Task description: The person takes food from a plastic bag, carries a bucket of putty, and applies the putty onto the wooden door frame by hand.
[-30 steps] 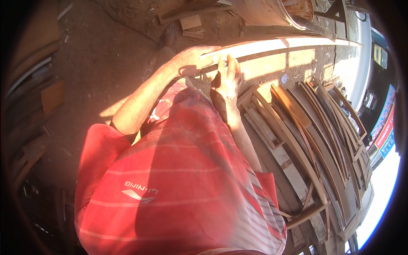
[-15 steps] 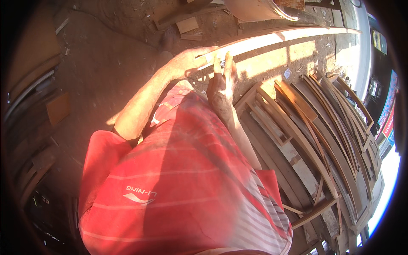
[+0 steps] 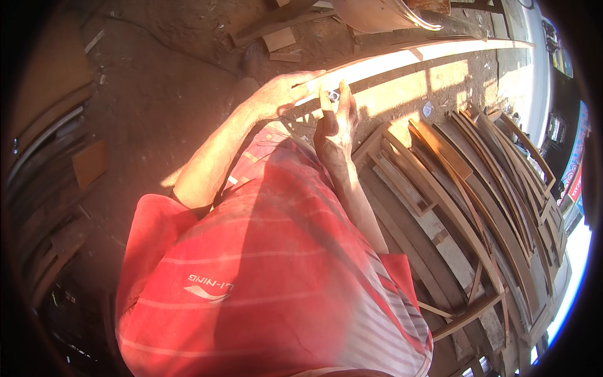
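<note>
A long, sunlit wooden board [image 3: 389, 61] stretches from my hands toward the upper right. My left hand [image 3: 279, 94] is closed round its near end, fingers laid along the top edge. Just to the right, against the board's lower edge, my right hand [image 3: 336, 125] pinches a small shiny metal piece [image 3: 333, 96] between thumb and fingers. Its exact kind cannot be made out, as the fingers cover most of it. Glare washes out the board's face near both hands.
Wooden frames and strips [image 3: 465, 207] lie heaped at the right. A pale curved chair-like shell [image 3: 377, 14] stands beyond the board. Wood offcuts [image 3: 279, 39] lie on the dirt floor [image 3: 169, 81]. More timber [image 3: 47, 144] is stacked in shade at the left.
My right hand has shifted slightly right along the board, and the metal piece in it shows more. My left hand keeps its hold on the board's end.
</note>
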{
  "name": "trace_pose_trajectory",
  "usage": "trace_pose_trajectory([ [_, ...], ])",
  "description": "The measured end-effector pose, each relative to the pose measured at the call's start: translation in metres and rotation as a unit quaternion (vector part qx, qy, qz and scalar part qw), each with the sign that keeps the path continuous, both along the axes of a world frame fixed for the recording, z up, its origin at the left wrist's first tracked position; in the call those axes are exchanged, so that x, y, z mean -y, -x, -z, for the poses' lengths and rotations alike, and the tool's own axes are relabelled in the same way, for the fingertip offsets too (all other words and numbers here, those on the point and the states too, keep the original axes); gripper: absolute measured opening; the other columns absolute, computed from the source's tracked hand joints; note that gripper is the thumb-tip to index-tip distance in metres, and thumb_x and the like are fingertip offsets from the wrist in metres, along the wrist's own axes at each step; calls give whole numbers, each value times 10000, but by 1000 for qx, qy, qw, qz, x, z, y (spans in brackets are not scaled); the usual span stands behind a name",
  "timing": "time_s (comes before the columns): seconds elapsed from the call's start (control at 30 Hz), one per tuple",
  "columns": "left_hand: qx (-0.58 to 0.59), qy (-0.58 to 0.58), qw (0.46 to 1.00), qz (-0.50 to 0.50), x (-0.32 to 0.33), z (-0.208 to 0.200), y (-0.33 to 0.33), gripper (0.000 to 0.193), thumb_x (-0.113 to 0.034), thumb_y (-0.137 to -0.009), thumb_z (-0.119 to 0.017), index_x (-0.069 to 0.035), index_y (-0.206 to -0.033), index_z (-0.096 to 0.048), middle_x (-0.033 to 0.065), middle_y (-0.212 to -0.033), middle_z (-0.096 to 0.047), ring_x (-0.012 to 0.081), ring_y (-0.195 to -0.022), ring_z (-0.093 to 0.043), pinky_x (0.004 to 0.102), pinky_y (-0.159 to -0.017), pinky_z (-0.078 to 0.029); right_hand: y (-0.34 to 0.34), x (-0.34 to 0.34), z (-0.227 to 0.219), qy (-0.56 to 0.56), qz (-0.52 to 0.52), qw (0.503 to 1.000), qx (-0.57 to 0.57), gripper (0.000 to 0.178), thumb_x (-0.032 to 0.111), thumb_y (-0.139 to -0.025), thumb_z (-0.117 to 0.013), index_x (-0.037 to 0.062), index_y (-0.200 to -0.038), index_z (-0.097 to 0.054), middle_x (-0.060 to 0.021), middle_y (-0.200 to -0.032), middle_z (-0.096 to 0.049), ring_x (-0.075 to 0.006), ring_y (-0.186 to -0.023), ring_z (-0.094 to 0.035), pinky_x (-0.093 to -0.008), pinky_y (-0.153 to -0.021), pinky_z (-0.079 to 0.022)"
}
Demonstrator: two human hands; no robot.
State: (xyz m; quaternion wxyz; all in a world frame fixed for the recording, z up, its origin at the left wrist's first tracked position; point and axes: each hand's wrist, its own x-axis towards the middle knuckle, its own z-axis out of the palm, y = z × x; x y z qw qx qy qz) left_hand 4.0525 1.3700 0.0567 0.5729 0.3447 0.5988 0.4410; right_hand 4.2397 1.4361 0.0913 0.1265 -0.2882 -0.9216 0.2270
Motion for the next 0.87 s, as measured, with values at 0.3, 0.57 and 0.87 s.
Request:
trace_pose_trajectory([
  [0.3, 63, 29, 998, 1, 1, -2, -1, 591, -486, -1070, -547, -144, -1552, -513, 83, -1561, -544, 221, -1443, -485, 371, -1189, -393, -1, -3, -3, 35, 7, 999, 1, 545, 75, -960, -502, 122, -1499, -562, -328, -1583, -345, -483, -1409, -399, -565, -1165, -346],
  [0.57, 17, 5, 1000, -2, -1, 1, 3, 573, -423, -1076, -560, -113, -1554, -503, 80, -1563, -542, 211, -1435, -492, 352, -1200, -371, -5, 9, -5, 41, -4, 997, -61, 694, -93, -830, -551, 118, -1490, -550, -336, -1511, -429, -509, -1324, -509, -573, -1051, -476],
  [0.87, 22, 38, 999, -4, 0, -2, 1, 555, -414, -1065, -580, -152, -1550, -518, 98, -1567, -539, 224, -1439, -495, 362, -1201, -373, 11, 9, -7, 27, 69, 995, 63, 600, 28, -929, -647, 120, -1508, -520, -230, -1580, -404, -477, -1367, -497, -585, -1049, -505],
])
